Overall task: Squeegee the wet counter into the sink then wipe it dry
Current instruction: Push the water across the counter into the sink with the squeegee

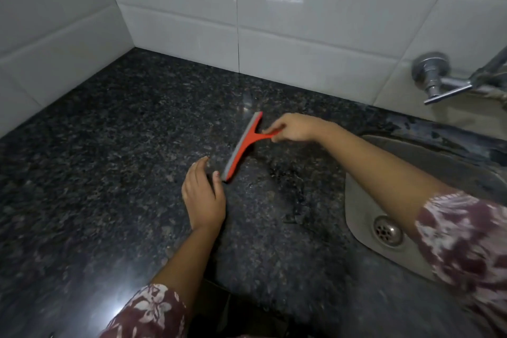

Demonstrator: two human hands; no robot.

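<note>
Light, stiff red plastic squeegee [242, 145]: right hand [293, 128] pinching its handle sinkward; left hand [203, 195] open, touching blade tip.

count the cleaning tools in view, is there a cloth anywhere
1: a red squeegee on the granite counter, its handle gripped by the right hand; the left hand is by its near end. No cloth shows; one may lie outside the frame.

Home kitchen: granite counter [109, 145], sink [411, 200].
</note>
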